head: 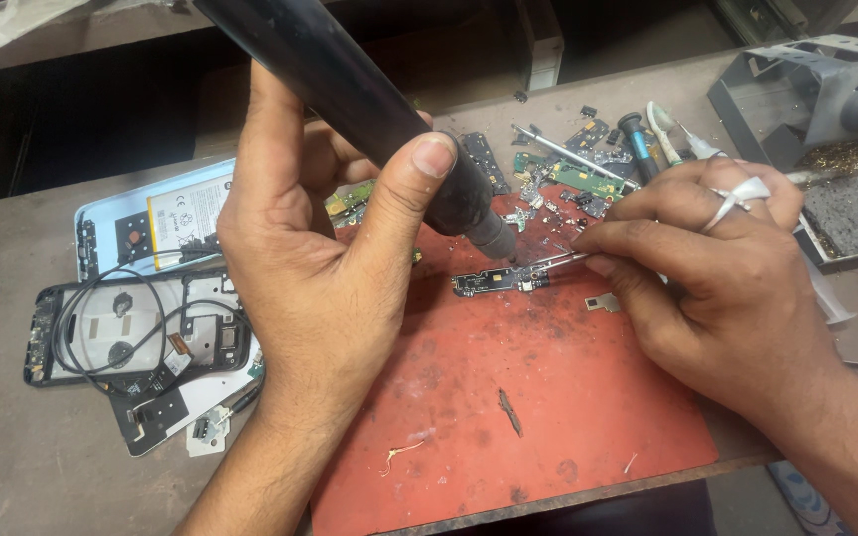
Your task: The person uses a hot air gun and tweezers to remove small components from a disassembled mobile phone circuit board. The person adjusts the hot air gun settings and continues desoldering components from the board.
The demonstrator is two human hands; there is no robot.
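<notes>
Here left hand point(320, 288) grip wraps black tool point(369, 99); right hand point(727, 268) grip pinches tweezers point(553, 261).

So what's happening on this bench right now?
A person is bent over a small circuit board lying on a red mat. The left hand grips a thick black tool, its tip pointed down just above the board. The right hand holds fine tweezers against the board's end. An opened phone and loose parts lie around.

white rectangular battery label point(189, 218), far left, in opened phone
</notes>
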